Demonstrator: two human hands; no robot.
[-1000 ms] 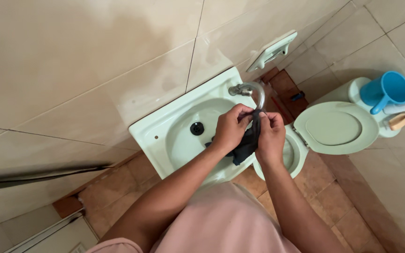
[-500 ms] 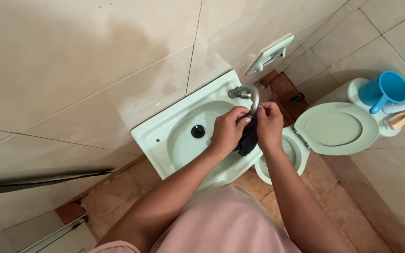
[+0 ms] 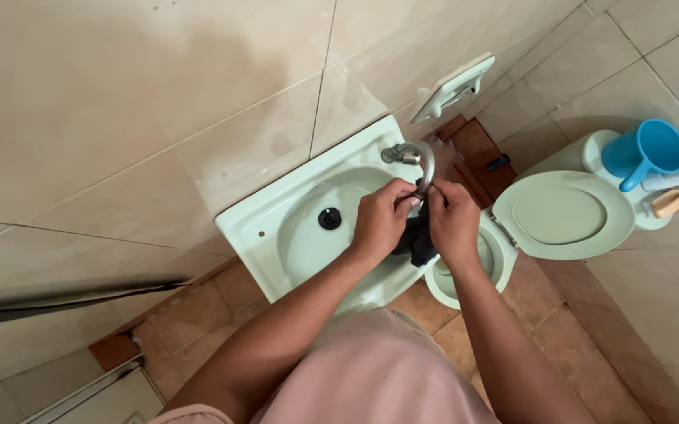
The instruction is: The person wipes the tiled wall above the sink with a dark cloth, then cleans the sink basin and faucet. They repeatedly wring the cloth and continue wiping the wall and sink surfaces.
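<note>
Dark cloth (image 3: 418,239) is bunched between both of my hands, hanging just under the spout of the curved metal tap (image 3: 418,157) and over the right side of the pale green washbasin (image 3: 277,224). My left hand (image 3: 381,220) is closed on the cloth from the left, its fingers curled up toward the spout. My right hand (image 3: 453,224) is closed on the same cloth from the right, thumb and fingers pinching its upper edge close to the tap's outlet. The two hands sit just beside each other, the cloth showing as a dark fold in the gap between them. I cannot tell whether water is running.

The basin's black drain (image 3: 329,218) lies well left of the hands, uncovered. A pale green toilet (image 3: 481,259) stands just right of the basin, its lid (image 3: 563,216) raised against the cistern. On top of the cistern stand a blue plastic mug (image 3: 644,153) and a small tan block (image 3: 669,202), with a tube lying between them. A pale soap holder (image 3: 453,88) is fixed to the beige tiled wall (image 3: 159,118) above the tap. The floor is brown tile (image 3: 575,345).
</note>
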